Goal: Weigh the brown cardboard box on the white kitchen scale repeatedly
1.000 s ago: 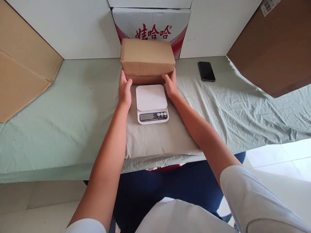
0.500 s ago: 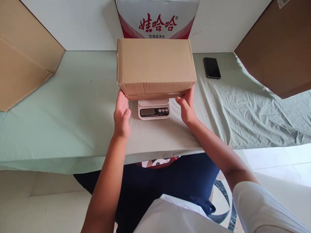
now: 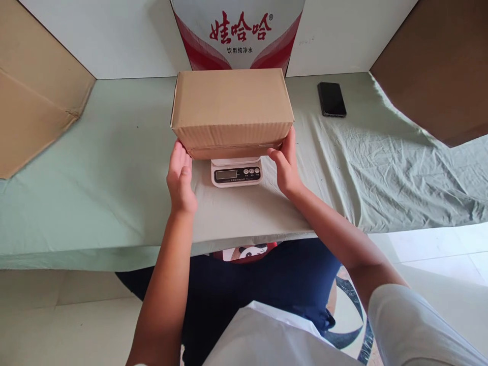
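Observation:
A closed brown cardboard box [image 3: 231, 109] rests over a small white digital scale [image 3: 236, 173]; only the scale's front strip with display and buttons shows beneath it. My left hand [image 3: 180, 178] touches the box's lower left corner, fingers spread upward. At the lower right corner my right hand [image 3: 285, 165] does the same. Both hands cup the box from its two ends at the bottom edge.
A pale green cloth covers the table [image 3: 95, 168]. A black phone [image 3: 331, 99] lies at the back right. A red and white printed carton [image 3: 238, 33] stands behind the box. Flat cardboard sheets lean at the left [image 3: 34, 96] and right [image 3: 438, 66].
The box was lifted from behind the scale, brought toward me and lowered onto the scale, hiding its platform. Both hands stayed at the box's ends.

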Demonstrator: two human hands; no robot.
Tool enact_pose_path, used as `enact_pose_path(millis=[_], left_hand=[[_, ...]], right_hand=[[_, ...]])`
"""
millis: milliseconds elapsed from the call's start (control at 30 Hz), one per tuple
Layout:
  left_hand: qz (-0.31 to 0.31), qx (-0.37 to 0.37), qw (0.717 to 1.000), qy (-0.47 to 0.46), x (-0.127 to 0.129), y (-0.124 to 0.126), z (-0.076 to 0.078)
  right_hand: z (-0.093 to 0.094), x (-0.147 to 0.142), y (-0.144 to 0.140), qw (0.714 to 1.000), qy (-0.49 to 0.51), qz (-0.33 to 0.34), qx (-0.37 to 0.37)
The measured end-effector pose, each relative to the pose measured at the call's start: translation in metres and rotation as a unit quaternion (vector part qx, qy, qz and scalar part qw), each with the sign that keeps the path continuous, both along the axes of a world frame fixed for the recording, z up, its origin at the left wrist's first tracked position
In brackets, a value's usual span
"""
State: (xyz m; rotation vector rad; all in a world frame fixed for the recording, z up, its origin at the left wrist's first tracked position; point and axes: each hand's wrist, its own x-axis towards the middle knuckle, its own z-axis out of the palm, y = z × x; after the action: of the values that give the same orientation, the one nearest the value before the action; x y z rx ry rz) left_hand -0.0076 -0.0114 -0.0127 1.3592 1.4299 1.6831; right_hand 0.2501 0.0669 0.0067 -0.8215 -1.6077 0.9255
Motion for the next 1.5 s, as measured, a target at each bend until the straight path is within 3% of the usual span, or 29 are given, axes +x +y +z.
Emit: enact_pose_path(millis=[800,1267,1500], left_hand=[[0.027,-0.012,0.999,0.027,-0.0010,-0.0053,0.0063],[0.029,-0.008,0.999,-0.010,0.0006,-0.0063,0.0094],[0.031,-0.008,0.999,0.020,-0.0023,-0.0052,0.0070]], right_hand=[[0.0027,-0.0003,0.0014,0.999,-0.012,-0.020,-0.032],[0.0032,0.0006,0.0015,1.000,-0.003,-0.007,-0.016],[0.0024,-0.0004,0.0019,1.000,-0.011,-0.016,-0.014]])
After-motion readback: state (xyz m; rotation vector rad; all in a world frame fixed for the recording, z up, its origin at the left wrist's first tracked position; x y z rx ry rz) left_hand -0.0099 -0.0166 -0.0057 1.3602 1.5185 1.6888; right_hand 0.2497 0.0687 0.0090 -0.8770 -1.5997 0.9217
